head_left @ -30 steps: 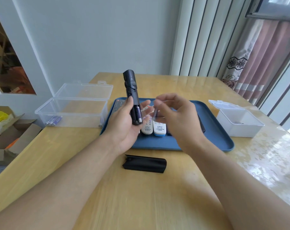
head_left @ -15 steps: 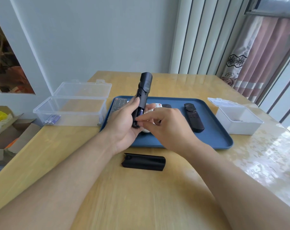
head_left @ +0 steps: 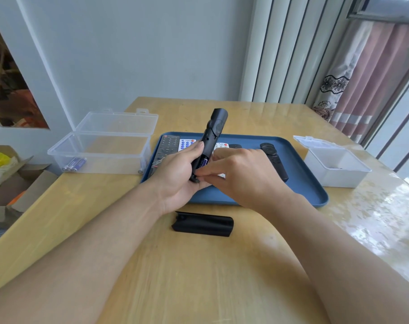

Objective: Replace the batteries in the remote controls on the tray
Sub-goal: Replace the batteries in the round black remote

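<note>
My left hand (head_left: 177,174) grips a black remote (head_left: 211,134) tilted upright above the blue tray (head_left: 306,197), its open battery bay facing me. A blue-purple battery (head_left: 203,163) shows in that bay. The fingertips of my right hand (head_left: 241,176) pinch at the lower end of the bay, touching the battery. The remote's black back cover (head_left: 203,224) lies on the table in front of the tray. Other remotes lie on the tray: a dark grey one (head_left: 167,148), a white one with blue buttons (head_left: 186,144), and a black one (head_left: 275,160).
A clear plastic box (head_left: 100,153) with its lid open stands left of the tray and holds a few purple batteries (head_left: 74,164). A white box (head_left: 334,167) with an open lid stands at the right. Cardboard boxes (head_left: 9,195) sit on the floor beyond the table's left edge.
My right hand came in from beside the remote and closed its fingertips on the battery bay. The remote tilted from leaning left to leaning right in my left hand.
</note>
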The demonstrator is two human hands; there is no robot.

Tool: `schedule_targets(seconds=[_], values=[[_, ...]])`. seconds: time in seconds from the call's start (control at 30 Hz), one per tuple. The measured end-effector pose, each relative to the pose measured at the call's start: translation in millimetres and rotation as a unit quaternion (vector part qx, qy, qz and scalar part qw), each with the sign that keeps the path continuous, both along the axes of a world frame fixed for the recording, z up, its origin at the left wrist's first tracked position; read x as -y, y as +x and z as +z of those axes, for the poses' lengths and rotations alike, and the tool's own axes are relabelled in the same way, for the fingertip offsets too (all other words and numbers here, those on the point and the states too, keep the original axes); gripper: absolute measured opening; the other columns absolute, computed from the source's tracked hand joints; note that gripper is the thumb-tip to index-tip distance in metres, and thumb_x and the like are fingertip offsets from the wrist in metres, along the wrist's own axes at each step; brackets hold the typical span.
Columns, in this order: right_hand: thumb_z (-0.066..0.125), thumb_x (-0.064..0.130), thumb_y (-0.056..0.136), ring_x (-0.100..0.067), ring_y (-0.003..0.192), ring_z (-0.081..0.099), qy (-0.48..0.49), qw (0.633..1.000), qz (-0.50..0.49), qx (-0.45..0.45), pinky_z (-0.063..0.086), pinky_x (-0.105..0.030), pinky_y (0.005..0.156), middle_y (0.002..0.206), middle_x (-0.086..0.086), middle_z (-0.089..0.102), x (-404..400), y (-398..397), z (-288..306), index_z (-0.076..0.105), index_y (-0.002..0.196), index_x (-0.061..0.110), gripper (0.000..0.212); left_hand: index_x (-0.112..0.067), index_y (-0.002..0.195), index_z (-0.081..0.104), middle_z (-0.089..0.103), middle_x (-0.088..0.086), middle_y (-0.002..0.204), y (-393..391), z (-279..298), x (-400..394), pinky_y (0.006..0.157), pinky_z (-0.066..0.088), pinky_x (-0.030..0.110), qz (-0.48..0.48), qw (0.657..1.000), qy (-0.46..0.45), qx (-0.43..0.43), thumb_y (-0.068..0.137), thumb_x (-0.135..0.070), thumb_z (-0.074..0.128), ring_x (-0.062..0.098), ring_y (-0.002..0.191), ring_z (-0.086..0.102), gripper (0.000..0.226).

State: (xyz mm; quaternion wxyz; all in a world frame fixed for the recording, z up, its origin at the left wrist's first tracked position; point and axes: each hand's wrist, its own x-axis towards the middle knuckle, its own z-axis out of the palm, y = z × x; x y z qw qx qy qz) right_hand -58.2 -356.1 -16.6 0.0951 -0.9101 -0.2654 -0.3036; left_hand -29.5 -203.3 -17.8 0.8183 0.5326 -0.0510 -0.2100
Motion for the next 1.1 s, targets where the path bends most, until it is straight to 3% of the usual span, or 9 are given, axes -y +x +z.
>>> schedule_targets(seconds=[0.13, 0.3, 0.4, 0.63, 0.77, 0.83, 0.93, 1.0, 1.1], values=[[0.068, 0.029, 0.080, -0.023, 0.049, 0.052, -0.009, 0.999, -0.004, 0.035, 0.027, -0.022, 0.044, 0.067, 0.006, 0.062, -1, -2, -2, 0.079, 0.086, 0.036, 0.014, -0.007, 0.136, 0.061, 0.059, 0.013, 0.109, -1, 3, 1, 0.062, 0.059, 0.031, 0.009, 1.000, -0.014, -0.015, 0.109, -0.028, 0.042, 0.022, 0.088, 0.056, 0.039], [0.063, 0.024, 0.077, -0.020, 0.048, 0.050, 0.007, 0.998, 0.019, 0.056, 0.039, -0.026, 0.039, 0.067, 0.008, 0.062, -6, -3, -2, 0.075, 0.085, 0.026, 0.015, -0.008, 0.138, 0.058, 0.057, 0.012, 0.106, 1, 4, 0, 0.065, 0.058, 0.032, -0.008, 1.000, -0.021, -0.021, 0.110, -0.030, 0.040, 0.023, 0.093, 0.056, 0.040], [0.063, 0.022, 0.078, -0.021, 0.048, 0.049, 0.006, 0.997, 0.025, 0.072, 0.039, -0.027, 0.038, 0.065, 0.007, 0.060, -6, -1, -4, 0.076, 0.085, 0.025, 0.015, -0.010, 0.131, 0.062, 0.066, 0.004, 0.080, 2, 4, -2, 0.057, 0.056, 0.029, -0.011, 0.999, -0.026, -0.021, 0.110, -0.026, 0.038, 0.015, 0.068, 0.065, 0.035], [0.065, 0.027, 0.084, -0.021, 0.055, 0.054, -0.014, 0.998, 0.042, 0.051, 0.038, -0.026, 0.043, 0.072, 0.006, 0.060, -1, 3, -6, 0.079, 0.101, 0.030, 0.022, -0.008, 0.140, 0.057, 0.057, 0.015, 0.119, 3, 9, -9, 0.095, 0.058, 0.045, -0.009, 0.998, 0.005, -0.054, 0.109, -0.032, 0.042, 0.027, 0.109, 0.056, 0.042], [0.072, 0.025, 0.087, -0.023, 0.062, 0.049, -0.008, 0.995, 0.090, 0.046, 0.042, -0.032, 0.054, 0.072, 0.000, 0.052, 9, 11, -7, 0.079, 0.107, 0.027, 0.020, -0.007, 0.138, 0.060, 0.063, 0.013, 0.109, 1, 11, -8, 0.073, 0.059, 0.035, -0.040, 0.997, 0.019, -0.056, 0.110, -0.032, 0.037, 0.023, 0.086, 0.064, 0.044], [0.070, 0.027, 0.089, -0.023, 0.063, 0.046, 0.000, 0.995, 0.091, 0.040, 0.042, -0.035, 0.055, 0.073, -0.002, 0.049, 10, 13, -6, 0.079, 0.106, 0.026, 0.019, -0.008, 0.136, 0.061, 0.069, 0.009, 0.099, 2, 8, -7, 0.077, 0.060, 0.037, -0.046, 0.998, 0.016, -0.049, 0.111, -0.030, 0.036, 0.019, 0.073, 0.068, 0.042], [0.071, 0.027, 0.092, -0.012, 0.068, 0.049, 0.163, 0.981, 0.087, -0.059, 0.042, -0.025, 0.062, 0.079, -0.001, 0.050, 8, 8, 4, 0.078, 0.102, 0.025, 0.013, -0.007, 0.135, 0.062, 0.073, 0.011, 0.109, 4, 4, -6, 0.102, 0.053, 0.049, -0.041, 0.998, 0.032, -0.023, 0.110, -0.029, 0.040, 0.024, 0.094, 0.074, 0.040], [0.064, 0.025, 0.098, -0.003, 0.068, 0.048, 0.345, 0.924, 0.073, -0.147, 0.039, -0.015, 0.067, 0.080, 0.008, 0.055, 10, 4, 16, 0.072, 0.096, 0.023, 0.008, -0.009, 0.133, 0.063, 0.073, 0.012, 0.120, 5, 2, -4, 0.103, 0.051, 0.050, -0.027, 0.999, 0.035, -0.018, 0.110, -0.030, 0.040, 0.030, 0.109, 0.072, 0.039], [0.046, 0.025, 0.107, -0.002, 0.066, 0.049, 0.538, 0.809, 0.058, -0.232, 0.041, -0.018, 0.067, 0.083, 0.009, 0.068, 26, 10, 25, 0.061, 0.100, 0.015, 0.019, -0.008, 0.133, 0.062, 0.073, 0.017, 0.119, 5, 0, -2, 0.097, 0.055, 0.052, 0.007, 0.999, 0.001, -0.031, 0.109, -0.031, 0.041, 0.034, 0.108, 0.072, 0.040]])
